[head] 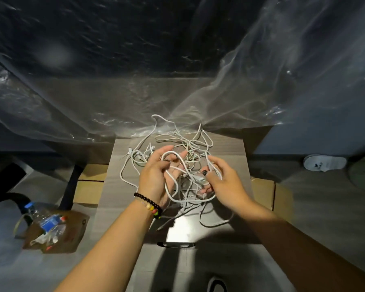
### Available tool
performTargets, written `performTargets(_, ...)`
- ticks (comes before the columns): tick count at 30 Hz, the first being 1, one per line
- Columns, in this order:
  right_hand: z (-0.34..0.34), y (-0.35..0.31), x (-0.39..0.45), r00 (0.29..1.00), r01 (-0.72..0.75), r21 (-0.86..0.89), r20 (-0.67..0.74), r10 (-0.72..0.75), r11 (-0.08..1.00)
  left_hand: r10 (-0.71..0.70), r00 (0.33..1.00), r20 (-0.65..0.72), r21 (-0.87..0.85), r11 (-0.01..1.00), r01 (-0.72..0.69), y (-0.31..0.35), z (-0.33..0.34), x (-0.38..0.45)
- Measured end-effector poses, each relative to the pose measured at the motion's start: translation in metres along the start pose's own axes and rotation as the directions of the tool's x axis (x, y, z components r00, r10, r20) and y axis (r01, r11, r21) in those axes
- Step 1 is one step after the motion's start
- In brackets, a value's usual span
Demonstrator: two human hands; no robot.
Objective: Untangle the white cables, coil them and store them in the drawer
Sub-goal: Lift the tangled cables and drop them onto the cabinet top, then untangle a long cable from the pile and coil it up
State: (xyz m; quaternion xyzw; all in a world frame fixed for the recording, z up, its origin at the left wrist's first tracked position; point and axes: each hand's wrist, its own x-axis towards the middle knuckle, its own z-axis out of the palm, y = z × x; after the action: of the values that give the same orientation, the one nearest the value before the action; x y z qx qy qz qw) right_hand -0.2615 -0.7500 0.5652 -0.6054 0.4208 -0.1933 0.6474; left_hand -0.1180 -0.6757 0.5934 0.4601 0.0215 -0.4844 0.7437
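A tangle of white cables [177, 142] lies on top of a small grey wooden cabinet [114, 175]. My left hand [154, 175], with a beaded bracelet at the wrist, is raised over the pile with its fingers stretched out, and cable loops hang over them. My right hand [223, 182] pinches one white cable next to a white plug [201, 179]. More loops trail off the cabinet's front edge [211, 224]. A dark drawer handle [176, 245] shows on the cabinet front below; the drawer looks closed.
Clear plastic sheeting [240, 91] hangs behind the cabinet and touches the far cables. Cardboard boxes stand to the left [89, 186] and right [266, 190]. A brown bag with plastic bottles [51, 228] sits on the floor at left, a white shoe [325, 163] at right.
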Motion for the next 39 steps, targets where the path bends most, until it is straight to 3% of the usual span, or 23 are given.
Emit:
performTargets(2,0.003,0.025,0.015,0.993,0.09,-0.172,-0.054,-0.101,0.981,0.102,0.995,-0.007,0.265,0.959,-0.096,-0.015,-0.027,0.013)
performTargets(3,0.005,0.039,0.023,0.985,0.138,-0.255,-0.06,-0.159,0.957,0.204,0.979,0.027,0.443,0.875,-0.194,-0.024,-0.044,0.02)
performTargets(5,0.009,0.063,0.037,0.961,0.235,-0.409,-0.037,-0.273,0.882,0.424,0.875,0.234,0.753,0.49,-0.439,-0.041,-0.081,0.037)
performTargets(6,0.011,0.075,0.043,0.945,0.279,-0.481,-0.014,-0.326,0.831,0.474,0.808,0.351,0.805,0.288,-0.519,-0.048,-0.098,0.046)
performTargets(7,0.013,0.085,0.05,0.924,0.32,-0.56,0.008,-0.382,0.764,0.473,0.761,0.444,0.81,0.151,-0.566,-0.054,-0.111,0.053)
performTargets(9,0.014,0.107,0.062,0.874,0.372,-0.697,0.042,-0.484,0.612,0.434,0.714,0.55,0.802,-0.037,-0.596,-0.064,-0.128,0.067)
performTargets(11,0.014,0.13,0.074,0.841,0.399,-0.757,0.078,-0.535,0.518,0.421,0.697,0.58,0.813,-0.252,-0.524,-0.073,-0.136,0.079)
performTargets(13,0.013,0.148,0.082,0.822,0.431,-0.777,0.128,-0.554,0.46,0.412,0.718,0.562,0.822,-0.374,-0.429,-0.083,-0.141,0.089)
performTargets(18,0.01,0.162,0.095,0.817,0.467,-0.772,0.19,-0.544,0.431,0.317,0.79,0.525,0.819,-0.439,-0.369,-0.095,-0.153,0.108)
performTargets(22,0.01,0.161,0.097,0.813,0.484,-0.757,0.203,-0.545,0.439,0.345,0.753,0.561,0.803,-0.448,-0.393,-0.097,-0.154,0.109)
performTargets(31,0.009,0.152,0.091,0.766,0.541,-0.75,0.252,-0.592,0.38,0.355,0.669,0.653,0.757,-0.318,-0.57,-0.091,-0.153,0.1)
performTargets(39,0.017,0.117,0.044,0.735,0.559,-0.759,0.267,-0.623,0.334,0.405,0.639,0.655,0.751,-0.25,-0.611,-0.088,-0.145,0.026)
